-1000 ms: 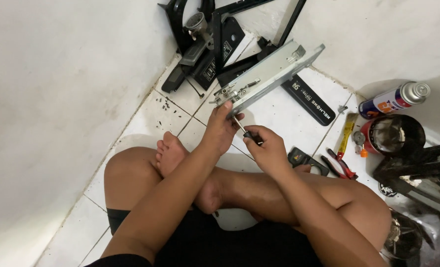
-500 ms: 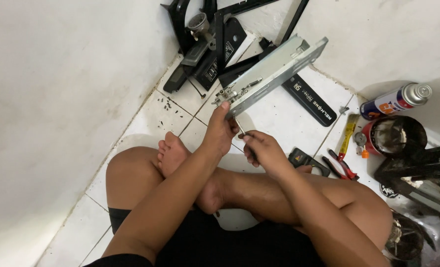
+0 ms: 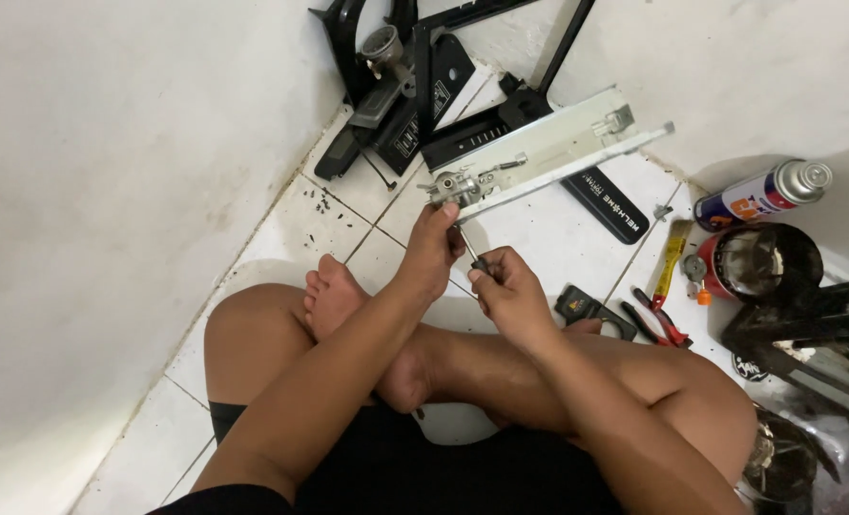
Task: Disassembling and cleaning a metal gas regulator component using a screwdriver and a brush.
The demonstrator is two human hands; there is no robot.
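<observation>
Toward the far left corner of the white tiled floor point(image 3: 558, 238), black machine parts point(image 3: 401, 91) lie piled against the wall. The left hand point(image 3: 434, 250) grips the near end of a long grey metal rail point(image 3: 539, 157), which slants up off the floor. Just beside it, the right hand point(image 3: 508, 291) pinches a small dark tool point(image 3: 480, 262); further right, near the wall, lie red-handled pliers point(image 3: 661, 319) and a spray can point(image 3: 763, 194).

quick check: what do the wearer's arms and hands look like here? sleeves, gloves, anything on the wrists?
Both arms are bare from the bottom edge of the frame to the fingertips: no sleeves show. The left hand and right hand are ungloved, with no watch, band or ring visible on the sides facing the camera. No tape, bandage or markings show. Black shorts are the only clothing in view; the feet are bare too.
</observation>
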